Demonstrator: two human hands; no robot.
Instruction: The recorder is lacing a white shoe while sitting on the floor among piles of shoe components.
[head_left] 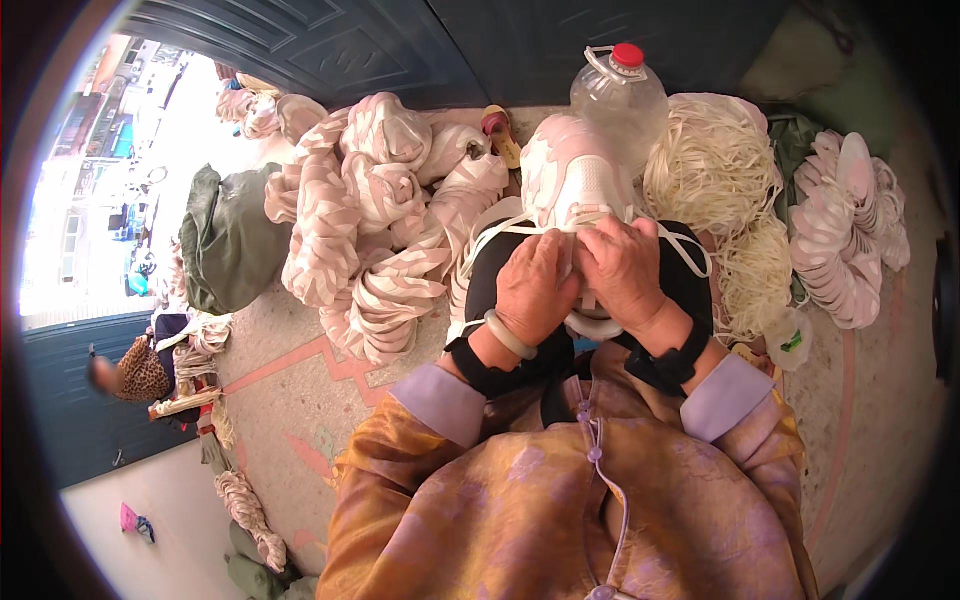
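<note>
A pale pink and white sneaker (572,170) rests on my lap, its toe pointing away from me. Both hands meet over its lacing. My left hand (535,285) has its fingers curled together on the white shoelace (573,226) near the middle of the shoe. Against it, my right hand (625,270) is closed, fingertips pressed on the lacing from the other side. Loose lace loops stick out to the left and right of the shoe. My hands hide most of the tongue and the lace holes.
Coiled bundles of pink and white shoe pieces (385,250) cover the floor at left, beside a green sack (230,240). A clear jug (625,105) with a red cap stands behind the shoe. To the right lie a heap of laces (710,165) and stacked shoe pieces (840,230).
</note>
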